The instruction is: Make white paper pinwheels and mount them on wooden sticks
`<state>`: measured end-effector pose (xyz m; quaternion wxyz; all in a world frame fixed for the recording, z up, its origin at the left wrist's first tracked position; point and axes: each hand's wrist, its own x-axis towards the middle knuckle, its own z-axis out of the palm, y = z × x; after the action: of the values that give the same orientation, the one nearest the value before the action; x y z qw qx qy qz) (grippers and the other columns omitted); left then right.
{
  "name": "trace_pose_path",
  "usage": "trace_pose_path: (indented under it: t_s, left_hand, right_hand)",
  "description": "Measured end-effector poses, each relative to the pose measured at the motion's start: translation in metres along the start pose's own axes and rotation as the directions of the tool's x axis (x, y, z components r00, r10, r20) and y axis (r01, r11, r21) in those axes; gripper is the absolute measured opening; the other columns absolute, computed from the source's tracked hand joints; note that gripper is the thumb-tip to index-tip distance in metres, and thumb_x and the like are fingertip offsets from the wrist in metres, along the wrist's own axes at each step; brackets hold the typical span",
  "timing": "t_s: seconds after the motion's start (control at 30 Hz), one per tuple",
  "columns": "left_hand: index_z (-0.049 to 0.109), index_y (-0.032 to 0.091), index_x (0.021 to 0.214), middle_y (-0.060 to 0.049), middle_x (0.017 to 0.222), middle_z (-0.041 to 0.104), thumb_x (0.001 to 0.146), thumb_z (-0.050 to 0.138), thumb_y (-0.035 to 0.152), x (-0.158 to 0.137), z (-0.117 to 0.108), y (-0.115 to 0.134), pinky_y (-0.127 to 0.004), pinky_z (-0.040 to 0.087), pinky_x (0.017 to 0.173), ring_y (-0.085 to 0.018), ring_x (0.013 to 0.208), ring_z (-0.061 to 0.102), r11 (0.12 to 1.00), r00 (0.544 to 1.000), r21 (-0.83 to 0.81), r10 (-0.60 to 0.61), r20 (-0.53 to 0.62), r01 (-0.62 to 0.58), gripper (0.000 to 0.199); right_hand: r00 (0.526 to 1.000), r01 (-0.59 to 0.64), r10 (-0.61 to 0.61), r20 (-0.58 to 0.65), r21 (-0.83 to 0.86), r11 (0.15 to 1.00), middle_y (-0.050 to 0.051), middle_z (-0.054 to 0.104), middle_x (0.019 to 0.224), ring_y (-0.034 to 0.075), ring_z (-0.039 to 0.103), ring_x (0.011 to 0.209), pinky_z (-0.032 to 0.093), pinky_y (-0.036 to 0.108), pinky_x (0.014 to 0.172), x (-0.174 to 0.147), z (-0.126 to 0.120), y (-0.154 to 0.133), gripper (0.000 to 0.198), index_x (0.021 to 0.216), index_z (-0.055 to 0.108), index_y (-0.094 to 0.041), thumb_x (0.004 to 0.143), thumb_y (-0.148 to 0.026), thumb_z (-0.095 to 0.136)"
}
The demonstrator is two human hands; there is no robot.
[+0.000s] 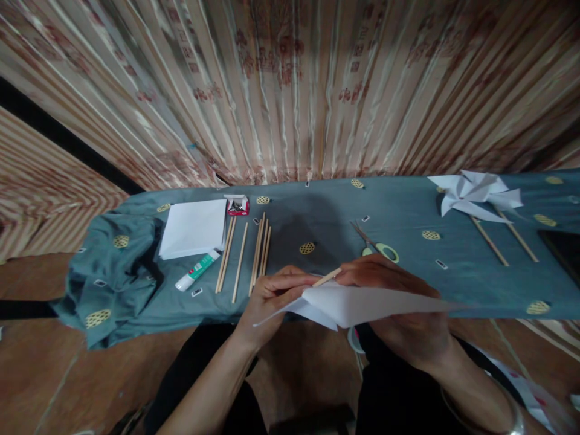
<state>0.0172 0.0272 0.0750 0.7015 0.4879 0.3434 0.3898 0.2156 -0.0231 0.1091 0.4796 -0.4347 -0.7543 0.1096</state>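
Note:
In front of my body, over the table's near edge, both hands hold a white paper pinwheel [357, 307] and a thin wooden stick [327, 277]. My left hand [272, 299] is closed at the pinwheel's left side, fingers pinched close to the stick's end. Wrapped round the stick from the other side is my right hand [399, 308], partly covered by a paper blade. Where paper and stick meet is hidden by my fingers. Just beyond my right hand lie scissors [380, 249] with pale green handles.
At the left are a stack of white paper [194, 228], a glue stick [198, 270], a small red box of metal pins [238, 206] and several wooden sticks [240, 263]. Finished-looking pinwheels [480, 193] on sticks lie at the right, near a dark flat object [562, 249]. A green cloth [317, 217] covers the table.

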Motion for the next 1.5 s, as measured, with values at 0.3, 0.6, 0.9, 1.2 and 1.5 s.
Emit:
trace_pose_path:
  t_s: [0.3,0.6,0.9,1.2,1.5]
  left_hand:
    - [0.079,0.021,0.064,-0.002,0.063,0.066,0.067,0.084,0.036,0.0,0.009,-0.01,-0.024,0.047,0.062,-0.016,0.065,0.059,0.998,0.995,0.022,-0.058,-0.082,0.06,0.016]
    - [0.077,0.02,0.058,-0.005,0.069,0.075,0.063,0.086,0.033,-0.009,0.011,-0.033,-0.038,0.054,0.09,-0.026,0.088,0.071,0.992,0.986,-0.093,-0.096,-0.136,0.084,0.017]
    - [0.08,0.019,0.07,-0.003,0.071,0.074,0.065,0.083,0.029,-0.026,0.013,-0.043,-0.029,0.053,0.078,-0.02,0.08,0.068,0.986,0.971,-0.148,-0.104,-0.213,0.073,0.011]
    - [0.073,0.014,0.055,0.0,0.048,0.061,0.048,0.088,0.026,-0.047,0.02,-0.063,-0.023,0.044,0.058,-0.012,0.055,0.057,0.933,0.896,-0.339,-0.248,-0.368,0.119,0.02]
    - [0.067,0.015,0.049,0.001,0.045,0.062,0.038,0.088,0.025,-0.043,0.027,-0.08,-0.022,0.041,0.05,-0.01,0.045,0.053,0.852,0.821,-0.506,-0.382,-0.424,0.135,0.025]
  right_hand:
    - [0.791,-0.608,0.6,0.119,0.259,0.75,-0.002,0.069,0.06,0.012,0.06,0.051,0.046,0.02,0.045,0.003,0.01,0.013,0.011,0.072,0.071,-0.021,0.077,-0.031,0.07]
    - [0.614,-0.786,0.737,0.283,0.312,0.534,0.0,0.068,0.065,0.013,0.056,0.058,0.043,0.025,0.054,-0.003,0.02,0.031,0.023,0.073,0.071,-0.019,0.067,-0.041,0.077]
    - [0.608,-0.778,0.695,0.384,0.464,0.425,-0.001,0.07,0.074,0.013,0.06,0.065,0.046,0.025,0.063,-0.001,0.027,0.024,0.036,0.087,0.071,-0.018,0.059,-0.036,0.084]
    - [0.492,-0.87,0.663,0.563,0.331,0.365,-0.002,0.066,0.066,0.012,0.056,0.061,0.042,0.025,0.061,-0.005,0.04,0.03,0.04,0.072,0.067,-0.016,0.051,-0.044,0.087]
    - [0.415,-0.779,0.561,0.716,-0.037,0.625,-0.002,0.062,0.062,0.013,0.051,0.058,0.038,0.024,0.056,0.018,0.059,0.061,0.029,0.067,0.064,-0.017,0.057,-0.042,0.076]
